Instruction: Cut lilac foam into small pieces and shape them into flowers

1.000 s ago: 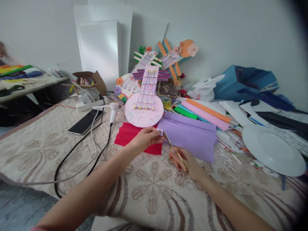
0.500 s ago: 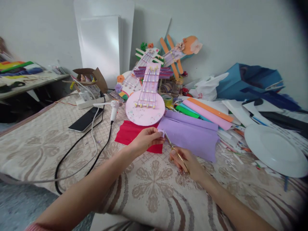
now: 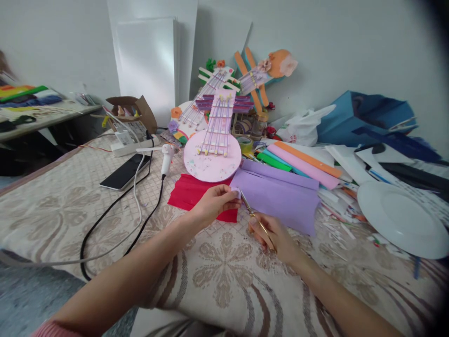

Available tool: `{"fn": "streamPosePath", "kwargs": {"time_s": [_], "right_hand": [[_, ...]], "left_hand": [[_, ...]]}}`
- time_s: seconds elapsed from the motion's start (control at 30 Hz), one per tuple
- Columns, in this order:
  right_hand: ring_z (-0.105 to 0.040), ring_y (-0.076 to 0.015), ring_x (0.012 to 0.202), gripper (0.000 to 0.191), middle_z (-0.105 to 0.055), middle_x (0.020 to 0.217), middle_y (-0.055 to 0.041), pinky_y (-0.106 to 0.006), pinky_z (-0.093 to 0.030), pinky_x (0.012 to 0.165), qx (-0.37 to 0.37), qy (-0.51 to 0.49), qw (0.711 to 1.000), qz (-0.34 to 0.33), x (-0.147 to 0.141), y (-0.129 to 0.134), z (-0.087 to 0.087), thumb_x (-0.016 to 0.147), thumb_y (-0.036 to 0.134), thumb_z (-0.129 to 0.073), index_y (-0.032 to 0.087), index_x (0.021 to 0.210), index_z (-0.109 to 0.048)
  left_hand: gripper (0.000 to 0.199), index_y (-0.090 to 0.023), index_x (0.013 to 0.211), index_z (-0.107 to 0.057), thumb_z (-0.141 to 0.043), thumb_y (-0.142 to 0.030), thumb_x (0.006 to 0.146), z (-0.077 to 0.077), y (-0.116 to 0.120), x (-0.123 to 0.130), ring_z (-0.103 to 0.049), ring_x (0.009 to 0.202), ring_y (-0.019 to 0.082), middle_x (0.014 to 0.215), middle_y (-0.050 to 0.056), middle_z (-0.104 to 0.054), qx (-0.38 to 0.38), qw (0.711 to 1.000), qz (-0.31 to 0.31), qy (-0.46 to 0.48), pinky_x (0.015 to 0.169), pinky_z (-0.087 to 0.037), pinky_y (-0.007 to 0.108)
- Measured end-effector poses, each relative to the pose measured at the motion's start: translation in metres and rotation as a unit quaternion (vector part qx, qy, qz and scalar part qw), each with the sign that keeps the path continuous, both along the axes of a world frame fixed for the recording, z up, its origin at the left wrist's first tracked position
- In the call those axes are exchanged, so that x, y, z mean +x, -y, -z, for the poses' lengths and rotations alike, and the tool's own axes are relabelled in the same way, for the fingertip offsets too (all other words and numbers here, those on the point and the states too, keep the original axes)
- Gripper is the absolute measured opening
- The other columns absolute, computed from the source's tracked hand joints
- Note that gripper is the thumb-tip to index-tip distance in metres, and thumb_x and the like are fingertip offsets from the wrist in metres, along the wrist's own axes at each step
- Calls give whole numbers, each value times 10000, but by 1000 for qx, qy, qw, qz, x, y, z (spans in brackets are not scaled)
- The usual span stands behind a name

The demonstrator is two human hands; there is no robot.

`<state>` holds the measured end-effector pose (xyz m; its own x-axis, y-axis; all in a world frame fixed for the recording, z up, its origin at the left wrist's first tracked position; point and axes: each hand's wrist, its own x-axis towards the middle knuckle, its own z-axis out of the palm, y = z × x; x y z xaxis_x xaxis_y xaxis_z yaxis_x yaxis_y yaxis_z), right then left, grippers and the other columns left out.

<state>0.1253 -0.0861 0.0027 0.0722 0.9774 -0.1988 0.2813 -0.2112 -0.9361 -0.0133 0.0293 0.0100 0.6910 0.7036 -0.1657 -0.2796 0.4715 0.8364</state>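
My left hand pinches a small pale purple piece of paper between thumb and fingers. Gold-handled scissors are gripped in my right hand, their blades pointing up and left at the small piece's edge. Under and beyond my left hand lies a sheet of red crepe paper. A larger purple crepe paper sheet spreads to the right, behind the scissors. Just past the papers, a pink paper-craft string instrument with a round body leans against other decorated ones.
To the left are a white glue gun, a phone, cables and a power strip. Rolled coloured papers, paper scraps, a white plate and a blue bag crowd the right. White boards lean on the wall.
Both hands stay nearly in place, with the scissor blades still at the small purple piece. The view has shifted very slightly.
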Motion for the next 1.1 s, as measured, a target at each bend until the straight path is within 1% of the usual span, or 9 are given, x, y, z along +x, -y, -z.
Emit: {"fn": "streamPosePath", "kwargs": {"time_s": [0.23, 0.53, 0.77, 0.97, 1.1], "right_hand": [[-316, -63, 365, 408, -341, 448, 84, -189, -295, 356, -16, -3, 1000, 10, -1, 0, -2, 795, 565, -444, 185, 648, -443], [-304, -65, 363, 405, -332, 440, 83, -194, -293, 361, -13, -3, 1000, 7, 0, 2, -1, 794, 563, -455, 195, 630, -417], [-304, -72, 378, 390, -332, 430, 81, -198, -291, 376, -8, -8, 1000, 4, 1, 4, -3, 812, 534, -452, 195, 621, -417], [-296, -72, 381, 383, -327, 447, 79, -196, -281, 371, -17, -6, 1000, 5, 4, 6, 0, 810, 536, -455, 192, 643, -438], [-289, -72, 390, 385, -314, 459, 79, -190, -266, 368, -10, -7, 1000, 3, 4, 7, 1, 818, 531, -452, 196, 632, -412]], "left_hand": [[258, -141, 692, -445, -692, -211, 675, -2, 1, 0, -605, 622, 82, 693, 9, -606, -2, 1000, -1, -4, 672, -479, 220], [231, -134, 695, -467, -685, -206, 684, 0, -1, 0, -609, 647, 90, 705, 17, -604, -1, 1000, 4, -4, 689, -481, 237], [206, -126, 697, -473, -669, -190, 701, -2, -3, -2, -622, 668, 99, 710, 19, -609, -1, 1000, 23, -2, 688, -488, 232], [198, -120, 702, -487, -672, -191, 699, 0, -7, -3, -630, 682, 110, 716, 35, -622, 2, 999, 45, -2, 704, -495, 244], [170, -117, 720, -497, -653, -187, 718, 1, -10, -5, -632, 669, 106, 734, 49, -633, 7, 998, 58, -3, 699, -497, 240]]}}
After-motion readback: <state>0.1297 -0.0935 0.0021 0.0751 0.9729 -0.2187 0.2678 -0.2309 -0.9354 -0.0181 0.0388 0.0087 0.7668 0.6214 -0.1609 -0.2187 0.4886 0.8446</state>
